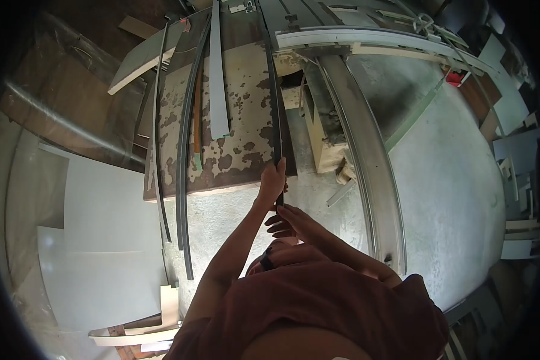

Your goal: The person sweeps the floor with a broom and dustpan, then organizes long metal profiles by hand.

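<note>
Gripping the near end of a strip [272, 90] lying along the counter [240, 138], the left hand [273, 180] wraps its fingers round it, the right hand [285, 223] spread-fingered just below; drawing it clear likely needs both.

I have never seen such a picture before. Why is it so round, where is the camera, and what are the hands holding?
The camera sits on the person's head and looks down; its wide lens bends straight edges, so the picture looks round. The left hand is closed around a long dark strip that reaches up across the picture. The right hand is just below, fingers open, near the strip's lower end; whether it touches is unclear. Behind lies a worn board with peeling paint, bearing more dark strips and a grey strip. White panels are at the left, the concrete floor at the right.
</note>
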`<state>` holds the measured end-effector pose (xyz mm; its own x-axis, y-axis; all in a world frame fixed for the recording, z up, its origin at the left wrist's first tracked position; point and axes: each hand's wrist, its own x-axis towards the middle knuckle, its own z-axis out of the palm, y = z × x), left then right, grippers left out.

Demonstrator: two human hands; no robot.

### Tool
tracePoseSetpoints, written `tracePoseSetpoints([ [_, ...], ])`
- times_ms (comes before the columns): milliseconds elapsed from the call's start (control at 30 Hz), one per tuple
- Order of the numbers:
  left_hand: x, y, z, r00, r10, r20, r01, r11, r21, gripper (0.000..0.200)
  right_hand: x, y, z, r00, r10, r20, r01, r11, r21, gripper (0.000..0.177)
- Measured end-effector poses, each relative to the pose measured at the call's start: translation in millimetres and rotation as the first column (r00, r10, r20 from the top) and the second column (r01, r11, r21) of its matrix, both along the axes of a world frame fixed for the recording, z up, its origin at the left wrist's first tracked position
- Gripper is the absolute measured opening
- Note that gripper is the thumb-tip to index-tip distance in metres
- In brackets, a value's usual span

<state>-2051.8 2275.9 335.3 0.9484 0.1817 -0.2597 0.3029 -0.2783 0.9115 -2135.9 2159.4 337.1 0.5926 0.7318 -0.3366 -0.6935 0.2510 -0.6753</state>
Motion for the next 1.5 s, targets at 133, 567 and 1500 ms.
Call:
tracePoseSetpoints([
  [133,30,7,-9,0.999,-0.054,-0.005,0.054,0.998,-0.037,0.04,23,7,10,0.999,-0.052,0.008,0.052,0.996,-0.071,0.045],
  [567,63,21,-33,0.99,-0.12,-0.075,0.092,0.949,-0.303,0.038,77,33,-12,0.963,-0.259,-0.077,0.24,0.95,-0.2,0.046],
  [1500,160,9,-12,0.895,-0.406,-0.186,0.361,0.903,-0.232,0.055,187,0,-27,0.865,-0.456,-0.209,0.419,0.886,-0.199,0.03],
])
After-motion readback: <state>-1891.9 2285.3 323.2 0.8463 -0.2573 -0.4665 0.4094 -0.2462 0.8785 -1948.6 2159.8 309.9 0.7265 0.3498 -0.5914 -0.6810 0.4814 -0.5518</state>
